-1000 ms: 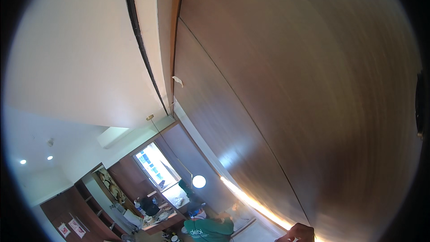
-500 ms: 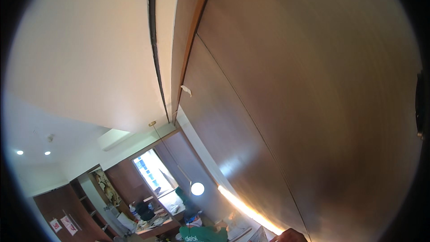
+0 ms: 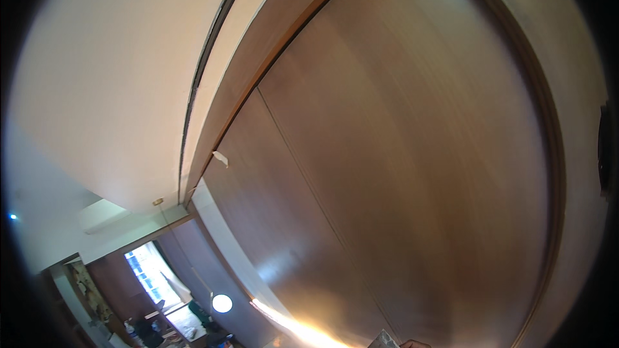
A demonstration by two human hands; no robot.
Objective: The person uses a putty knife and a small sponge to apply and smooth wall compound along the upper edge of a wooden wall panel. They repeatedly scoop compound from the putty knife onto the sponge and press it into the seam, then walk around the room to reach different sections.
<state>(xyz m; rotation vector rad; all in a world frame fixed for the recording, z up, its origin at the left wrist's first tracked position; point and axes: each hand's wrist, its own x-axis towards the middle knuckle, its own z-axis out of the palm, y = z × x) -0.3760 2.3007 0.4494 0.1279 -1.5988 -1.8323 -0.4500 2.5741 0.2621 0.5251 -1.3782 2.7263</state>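
Observation:
At the lower edge, right of the middle, only a small part of my right hand (image 3: 414,345) shows, with its fingers bent. Beside it on the left, a grey, flat-edged piece (image 3: 383,340) sticks up, seemingly held in that hand; the frame cuts off most of it, so its kind does not show. Both are close to the lower part of a large brown wood-grain panel (image 3: 412,154) that has a thin vertical seam. My left hand is out of the picture.
Brown trim (image 3: 551,154) frames the panel on the right. A bright light strip (image 3: 300,330) runs along its lower left. A white scrap (image 3: 221,159) clings to the upper trim. A round pendant lamp (image 3: 222,303) hangs near a window (image 3: 151,274) and a cluttered desk (image 3: 184,322).
My view has swung right and tilted, so the room has slid left and down and the right-hand trim has come in. Less of my right hand shows; the grey piece now stands out beside it.

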